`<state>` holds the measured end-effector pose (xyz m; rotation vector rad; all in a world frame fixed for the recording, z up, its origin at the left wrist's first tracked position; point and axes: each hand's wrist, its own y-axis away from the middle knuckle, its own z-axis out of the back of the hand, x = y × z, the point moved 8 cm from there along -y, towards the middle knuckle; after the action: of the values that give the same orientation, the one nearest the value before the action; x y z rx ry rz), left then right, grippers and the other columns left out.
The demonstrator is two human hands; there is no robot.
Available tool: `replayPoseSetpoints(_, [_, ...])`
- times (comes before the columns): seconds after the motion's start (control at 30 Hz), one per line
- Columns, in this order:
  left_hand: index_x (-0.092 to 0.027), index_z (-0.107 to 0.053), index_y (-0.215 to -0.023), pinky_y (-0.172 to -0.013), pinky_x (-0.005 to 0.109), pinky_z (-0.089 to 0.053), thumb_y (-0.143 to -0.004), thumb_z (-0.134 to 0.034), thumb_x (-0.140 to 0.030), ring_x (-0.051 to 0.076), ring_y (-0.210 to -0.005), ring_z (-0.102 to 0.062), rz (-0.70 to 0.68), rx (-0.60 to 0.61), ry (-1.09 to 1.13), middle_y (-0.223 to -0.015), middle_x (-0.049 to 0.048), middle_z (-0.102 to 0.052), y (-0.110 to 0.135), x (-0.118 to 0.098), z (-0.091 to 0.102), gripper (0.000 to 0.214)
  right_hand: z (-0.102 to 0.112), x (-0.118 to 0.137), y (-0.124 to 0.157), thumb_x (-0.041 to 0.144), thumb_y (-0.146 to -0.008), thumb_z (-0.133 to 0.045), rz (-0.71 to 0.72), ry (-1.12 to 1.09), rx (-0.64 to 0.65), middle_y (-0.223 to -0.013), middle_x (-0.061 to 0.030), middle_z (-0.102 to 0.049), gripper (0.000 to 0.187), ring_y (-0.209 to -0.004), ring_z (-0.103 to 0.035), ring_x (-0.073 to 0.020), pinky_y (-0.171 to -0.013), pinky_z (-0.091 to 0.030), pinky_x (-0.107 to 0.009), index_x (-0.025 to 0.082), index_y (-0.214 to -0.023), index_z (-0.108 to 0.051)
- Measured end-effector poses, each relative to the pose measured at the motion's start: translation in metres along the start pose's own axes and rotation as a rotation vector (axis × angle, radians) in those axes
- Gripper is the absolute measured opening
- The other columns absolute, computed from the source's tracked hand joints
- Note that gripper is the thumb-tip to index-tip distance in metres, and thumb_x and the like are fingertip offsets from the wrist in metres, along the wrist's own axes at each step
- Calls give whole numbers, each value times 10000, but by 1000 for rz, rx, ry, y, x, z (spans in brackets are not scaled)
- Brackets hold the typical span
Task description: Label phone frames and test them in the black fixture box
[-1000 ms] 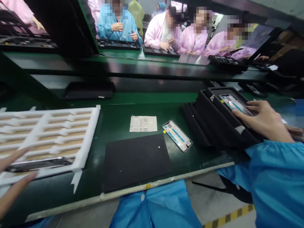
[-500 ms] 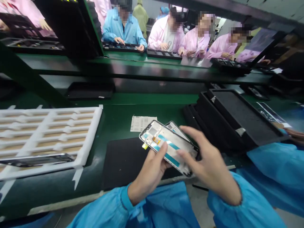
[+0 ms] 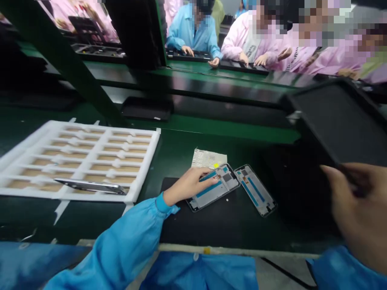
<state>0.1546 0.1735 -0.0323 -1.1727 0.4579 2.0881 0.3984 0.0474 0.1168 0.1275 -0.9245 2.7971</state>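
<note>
My left hand has its fingers closed over one end of a phone frame, low over the black mat. The frame's silver inner side with blue strips faces up, and a yellow tab shows at its edge. Beside it on the right lies a second phone frame, tilted the other way and touched by neither hand. At the right edge, my right hand grips the near rim of a black tray, which is raised and slanted. Blur hides some of those fingers.
A white foam rack with slots stands on the left, a phone part leaning in it. A label sheet lies behind the mat. Farther back is a flat black tray. Co-workers sit across the green bench.
Both hands were at the phone frames. My right hand has moved right and lifted a black tray. The frame in my left hand has turned and lowered; the other frame now lies apart. The view has shifted.
</note>
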Motion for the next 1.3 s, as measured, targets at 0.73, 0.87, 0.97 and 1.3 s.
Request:
replayPoseSetpoints(0.73, [-180,-658,-1050,-1130,422,-330,-961,-516,-493,257,-1419,-385,-42,3,-263,-1457,103,-509,11,29,-14,355,-261,169,-49,225,-931,-520,418,-553,654,-905,-48,-663,135,-836,-613,-190,-771,-476,-316,208,-887,-647])
replayPoseSetpoints(0.87, [-177,-655,-1032,-1124,410,-323,-959,-519,-497,260,-1409,-398,-50,-8,-272,-1443,106,-522,11,29,-14,356,-271,175,-38,199,-935,-493,432,-555,721,-908,-59,-651,155,-864,-599,-205,-793,-450,-331,199,-868,-632])
replayPoseSetpoints(0.97, [-170,-649,-1021,-1129,410,-312,-961,-516,-497,261,-1406,-400,-48,-1,-280,-1441,110,-524,11,28,-14,358,-276,174,-40,211,-942,-480,414,-571,739,-905,-57,-649,146,-860,-596,-201,-793,-442,-325,199,-875,-609])
replayPoseSetpoints(1.3, [-161,-642,-1052,-1110,410,-338,-947,-553,-475,257,-1381,-423,-42,-4,-269,-1433,104,-524,10,27,-14,343,-287,165,-40,222,-846,-559,214,-709,707,-839,-66,-586,84,-843,-542,-219,-845,-423,-390,202,-765,-554])
